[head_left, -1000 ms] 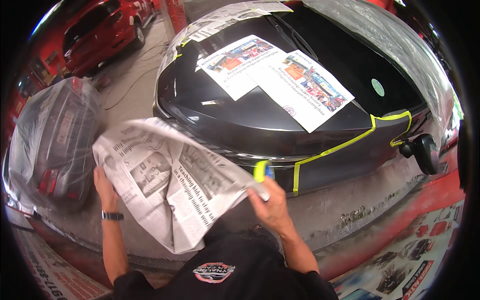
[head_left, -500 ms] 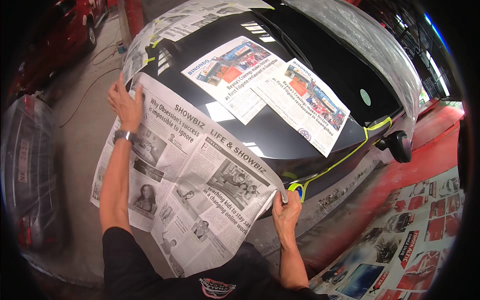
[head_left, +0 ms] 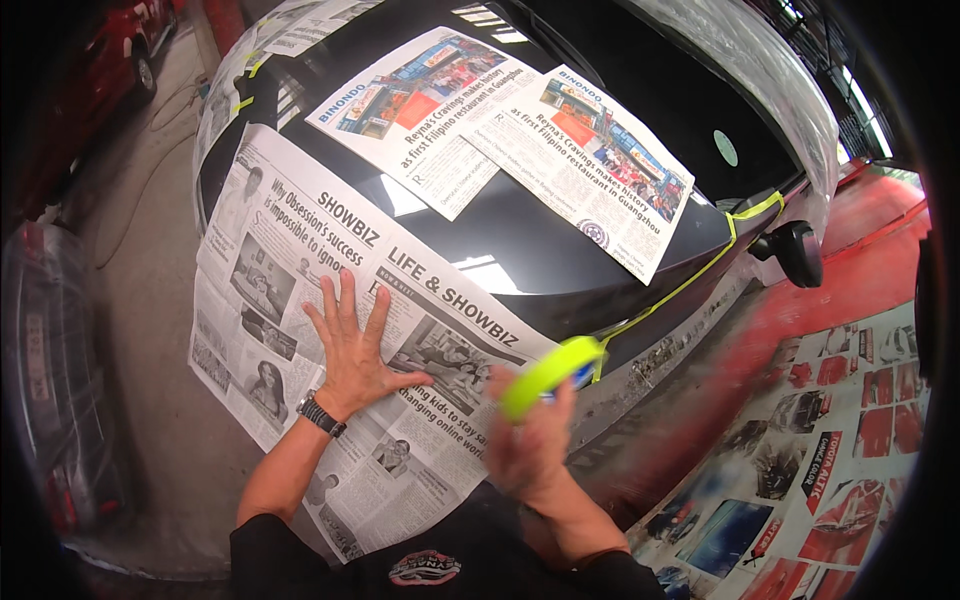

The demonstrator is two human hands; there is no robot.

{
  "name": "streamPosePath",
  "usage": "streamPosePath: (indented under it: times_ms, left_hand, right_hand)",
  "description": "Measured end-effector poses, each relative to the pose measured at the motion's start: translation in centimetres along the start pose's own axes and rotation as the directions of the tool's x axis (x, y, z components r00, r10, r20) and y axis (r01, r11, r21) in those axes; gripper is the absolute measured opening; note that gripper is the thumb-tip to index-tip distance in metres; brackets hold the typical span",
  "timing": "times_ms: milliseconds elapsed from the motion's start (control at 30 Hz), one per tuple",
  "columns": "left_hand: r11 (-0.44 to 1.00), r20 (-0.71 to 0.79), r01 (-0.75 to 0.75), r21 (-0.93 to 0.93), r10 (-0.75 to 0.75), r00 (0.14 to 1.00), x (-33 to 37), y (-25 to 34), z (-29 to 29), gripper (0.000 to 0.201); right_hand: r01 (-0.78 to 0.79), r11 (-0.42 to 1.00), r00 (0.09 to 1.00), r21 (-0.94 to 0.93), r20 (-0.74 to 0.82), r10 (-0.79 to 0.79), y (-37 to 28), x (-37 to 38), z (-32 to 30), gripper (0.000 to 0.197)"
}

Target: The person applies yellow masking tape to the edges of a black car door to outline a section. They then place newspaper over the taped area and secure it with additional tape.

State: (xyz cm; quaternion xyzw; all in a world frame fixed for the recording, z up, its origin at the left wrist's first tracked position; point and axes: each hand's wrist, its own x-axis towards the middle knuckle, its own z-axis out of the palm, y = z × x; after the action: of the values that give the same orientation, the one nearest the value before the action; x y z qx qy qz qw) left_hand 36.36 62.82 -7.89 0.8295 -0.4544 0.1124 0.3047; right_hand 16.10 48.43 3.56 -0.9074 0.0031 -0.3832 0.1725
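A wide newspaper sheet point(head_left: 225, 300) lies over the front of a glossy black car hood point(head_left: 530, 250). My left hand point(head_left: 352, 350) rests flat on this sheet, fingers spread, with a watch on its wrist. At the sheet's right edge, my right hand point(head_left: 530, 440), smeared by motion, grips a roll of bright yellow-green masking tape point(head_left: 545, 378). Some blue shows inside the roll. Along the hood's right edge runs a line of the same tape point(head_left: 690, 293), which comes down close to the roll.
Two colour newspaper pages point(head_left: 420, 120) lie on the hood. Clear plastic film point(head_left: 780, 80) covers the car's far parts, and a side mirror point(head_left: 795, 252) sticks out at right. A printed banner point(head_left: 810, 440) lies at lower right. Another car point(head_left: 60, 350), wrapped in plastic, stands at left.
My left hand has left the sheet's upper left edge and now presses its middle. The right hand has let go of the sheet's corner and moved down-left with the tape roll. The sheet lies flatter.
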Motion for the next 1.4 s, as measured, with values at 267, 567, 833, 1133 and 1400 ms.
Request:
streamPosePath:
  times_ms: [267,567,833,1133,1400]
  left_hand:
    - [0.999,-0.076,-0.024,-0.03,0.021,0.997,-1.0,-0.2,1.3,0.145]
    - [0.999,-0.207,-0.028,-0.024,0.023,0.978,-3.2,0.5,4.9,0.139]
    - [0.987,-0.25,-0.157,-0.039,0.142,0.958,-5.9,3.4,6.2,0.128]
    - [0.914,0.46,-0.194,-0.357,0.352,0.815,-20.8,11.9,11.4,0.078]
    - [0.701,-0.192,0.106,-0.705,-0.333,0.923,-0.1,11.1,-3.7,0.035]
  right_hand:
    - [0.442,0.894,0.861,0.074,0.246,-0.446,7.8,-0.2,8.9,0.038]
    - [0.424,0.904,0.883,0.055,0.196,-0.426,9.7,1.2,7.5,0.038]
    - [0.326,0.911,0.922,0.251,0.129,-0.365,10.4,3.8,7.8,0.049]
    - [0.218,0.957,0.969,0.192,0.071,-0.235,10.0,2.7,8.3,0.058]
    - [0.315,0.923,0.946,0.219,0.006,-0.324,10.9,2.6,9.2,0.068]
